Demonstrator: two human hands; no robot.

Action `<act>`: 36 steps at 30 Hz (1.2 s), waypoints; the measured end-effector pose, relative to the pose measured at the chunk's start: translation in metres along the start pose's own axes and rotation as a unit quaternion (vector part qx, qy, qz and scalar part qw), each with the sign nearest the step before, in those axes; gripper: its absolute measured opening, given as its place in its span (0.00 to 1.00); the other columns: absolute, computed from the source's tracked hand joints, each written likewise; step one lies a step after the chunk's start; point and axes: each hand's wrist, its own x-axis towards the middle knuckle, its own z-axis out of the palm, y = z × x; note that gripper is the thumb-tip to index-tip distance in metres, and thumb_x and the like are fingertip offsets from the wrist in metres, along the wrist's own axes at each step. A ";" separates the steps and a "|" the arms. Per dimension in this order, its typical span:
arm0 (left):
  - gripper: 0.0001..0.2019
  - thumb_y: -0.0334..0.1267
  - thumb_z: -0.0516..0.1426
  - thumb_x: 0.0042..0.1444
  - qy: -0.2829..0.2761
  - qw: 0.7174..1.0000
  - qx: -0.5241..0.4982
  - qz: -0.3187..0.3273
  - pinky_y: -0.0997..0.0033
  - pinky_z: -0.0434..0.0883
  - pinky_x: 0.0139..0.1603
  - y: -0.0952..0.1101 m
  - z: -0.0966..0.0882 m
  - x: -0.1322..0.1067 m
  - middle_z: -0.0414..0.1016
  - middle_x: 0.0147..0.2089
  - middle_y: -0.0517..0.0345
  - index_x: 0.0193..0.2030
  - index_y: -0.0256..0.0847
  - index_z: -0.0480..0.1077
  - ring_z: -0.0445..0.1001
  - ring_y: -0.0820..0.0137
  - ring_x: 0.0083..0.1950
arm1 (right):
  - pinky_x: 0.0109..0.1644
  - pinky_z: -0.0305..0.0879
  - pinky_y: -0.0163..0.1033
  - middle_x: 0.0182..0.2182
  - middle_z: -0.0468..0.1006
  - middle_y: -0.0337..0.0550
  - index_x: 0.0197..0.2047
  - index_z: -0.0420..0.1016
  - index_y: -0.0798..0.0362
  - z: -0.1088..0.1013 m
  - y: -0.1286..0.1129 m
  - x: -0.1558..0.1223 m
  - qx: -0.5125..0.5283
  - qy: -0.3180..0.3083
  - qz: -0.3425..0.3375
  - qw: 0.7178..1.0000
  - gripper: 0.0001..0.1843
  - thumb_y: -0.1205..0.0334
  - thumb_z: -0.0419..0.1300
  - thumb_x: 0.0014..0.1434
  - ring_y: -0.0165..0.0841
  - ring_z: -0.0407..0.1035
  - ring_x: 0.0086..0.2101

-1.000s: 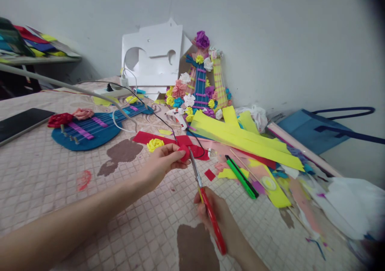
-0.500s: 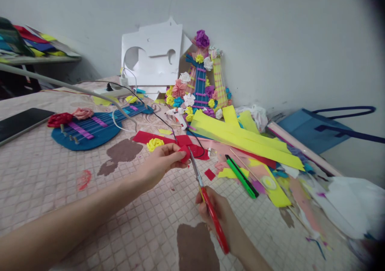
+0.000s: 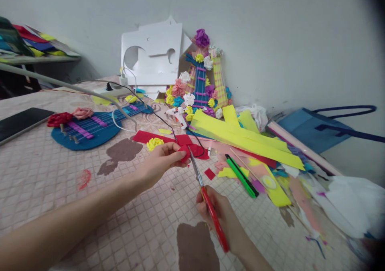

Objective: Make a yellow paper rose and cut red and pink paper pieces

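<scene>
My left hand [image 3: 161, 162] pinches a small red foam piece [image 3: 183, 154] just above the patterned tabletop. My right hand [image 3: 221, 217] grips red-handled scissors [image 3: 210, 211], whose metal blades point up and reach the red piece. A larger red foam strip [image 3: 144, 136] lies on the table behind my left hand, with a yellow paper flower [image 3: 155, 143] on it. A small red square scrap [image 3: 209, 174] lies to the right of the blades.
A blue foam guitar [image 3: 90, 128] with red and pink roses lies at left. Flower-covered guitars [image 3: 198, 82] lean on the wall. Yellow foam strips [image 3: 240, 136], a green pen [image 3: 242, 176], a glue gun [image 3: 177, 114], a blue bag [image 3: 319, 128] and a dark tablet [image 3: 21, 120] surround the work area.
My right hand and the scissors' handles have shifted slightly down and right; the blades have stayed at the red piece. My left hand holds almost still.
</scene>
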 end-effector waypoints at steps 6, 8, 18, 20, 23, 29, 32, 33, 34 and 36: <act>0.10 0.37 0.63 0.49 -0.005 1.000 0.011 0.002 0.72 0.72 0.36 0.000 -0.002 0.001 0.76 0.29 0.58 0.28 0.36 0.66 0.75 0.73 0.30 | 0.23 0.53 0.31 0.20 0.58 0.32 0.25 0.59 0.52 0.001 0.003 0.002 -0.010 0.017 -0.012 1.000 0.14 0.51 0.56 0.52 0.25 0.52 0.21; 0.10 0.37 0.63 0.49 -0.005 1.000 0.008 0.003 0.72 0.72 0.36 0.000 -0.002 0.001 0.76 0.29 0.58 0.28 0.37 0.66 0.75 0.73 0.30 | 0.23 0.53 0.31 0.19 0.58 0.32 0.25 0.60 0.52 0.001 0.005 0.002 -0.013 0.019 -0.017 1.000 0.15 0.49 0.56 0.52 0.25 0.53 0.21; 0.12 0.39 0.65 0.47 -0.028 0.996 -0.009 -0.086 0.73 0.69 0.37 -0.015 0.013 -0.015 0.72 0.30 0.60 0.27 0.36 0.66 0.70 0.76 0.32 | 0.21 0.57 0.31 0.21 0.62 0.31 0.32 0.62 0.52 0.004 0.001 0.005 0.115 0.053 0.007 0.992 0.20 0.44 0.60 0.48 0.24 0.57 0.19; 0.12 0.40 0.64 0.48 -0.030 0.995 0.010 -0.099 0.75 0.67 0.36 -0.019 0.016 -0.019 0.70 0.29 0.62 0.27 0.37 0.66 0.68 0.77 0.32 | 0.23 0.60 0.31 0.25 0.66 0.34 0.33 0.63 0.52 0.005 -0.001 0.007 0.123 0.083 -0.008 0.989 0.18 0.49 0.63 0.48 0.25 0.60 0.21; 0.10 0.40 0.63 0.49 -0.037 0.993 0.028 -0.111 0.76 0.64 0.34 -0.024 0.020 -0.023 0.70 0.29 0.62 0.27 0.38 0.66 0.67 0.77 0.32 | 0.24 0.60 0.31 0.29 0.68 0.36 0.36 0.64 0.52 0.008 -0.001 0.009 0.143 0.116 -0.021 0.983 0.16 0.53 0.63 0.49 0.25 0.60 0.23; 0.11 0.42 0.62 0.50 -0.063 0.989 0.039 -0.130 0.74 0.63 0.36 -0.033 0.023 -0.026 0.73 0.29 0.61 0.29 0.37 0.67 0.68 0.75 0.32 | 0.24 0.61 0.32 0.24 0.65 0.32 0.36 0.64 0.51 0.015 0.004 0.012 0.164 0.152 -0.044 0.974 0.12 0.58 0.61 0.51 0.25 0.60 0.22; 0.12 0.43 0.62 0.50 -0.071 0.988 0.045 -0.133 0.73 0.63 0.37 -0.035 0.021 -0.025 0.74 0.31 0.59 0.30 0.37 0.67 0.69 0.74 0.33 | 0.23 0.59 0.31 0.23 0.65 0.31 0.35 0.63 0.51 0.015 0.007 0.013 0.185 0.146 -0.048 0.971 0.08 0.61 0.59 0.53 0.25 0.60 0.21; 0.12 0.43 0.62 0.50 -0.075 0.987 0.051 -0.134 0.73 0.63 0.37 -0.035 0.020 -0.025 0.74 0.32 0.59 0.30 0.37 0.67 0.69 0.73 0.34 | 0.23 0.58 0.31 0.23 0.64 0.31 0.35 0.63 0.51 0.015 0.009 0.013 0.190 0.140 -0.045 0.971 0.08 0.61 0.59 0.54 0.25 0.59 0.21; 0.12 0.43 0.62 0.50 -0.081 0.986 0.060 -0.135 0.73 0.63 0.37 -0.035 0.019 -0.024 0.74 0.32 0.58 0.31 0.37 0.68 0.69 0.73 0.34 | 0.22 0.57 0.30 0.22 0.64 0.30 0.35 0.63 0.51 0.014 0.010 0.014 0.192 0.134 -0.040 0.971 0.07 0.62 0.59 0.54 0.24 0.59 0.20; 0.12 0.43 0.63 0.49 -0.092 0.983 0.084 -0.134 0.73 0.63 0.35 -0.034 0.017 -0.022 0.74 0.32 0.58 0.31 0.36 0.68 0.69 0.74 0.33 | 0.21 0.57 0.30 0.22 0.64 0.30 0.36 0.63 0.51 0.012 0.011 0.015 0.185 0.122 -0.028 0.975 0.08 0.62 0.59 0.54 0.24 0.58 0.19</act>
